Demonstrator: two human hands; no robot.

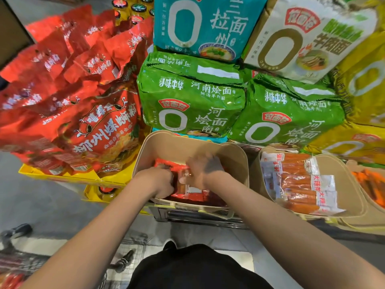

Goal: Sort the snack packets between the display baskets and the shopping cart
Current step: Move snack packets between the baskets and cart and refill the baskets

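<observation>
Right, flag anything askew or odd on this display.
The red noodle bags lean and spill at mixed angles over the yellow crate. The green packs and basket sausages look orderly. Nothing looks damaged.

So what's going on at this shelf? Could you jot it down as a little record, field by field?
place: shop display, beige baskets in front of stacked noodle packs
left hand: in the middle basket, fingers curled on red packets
right hand: in the same basket, blurred, grip unclear
right basket: orange sausage packets
behind: green noodle packs
left: red bags on a yellow crate
cart: bottom left, only part visible
</observation>
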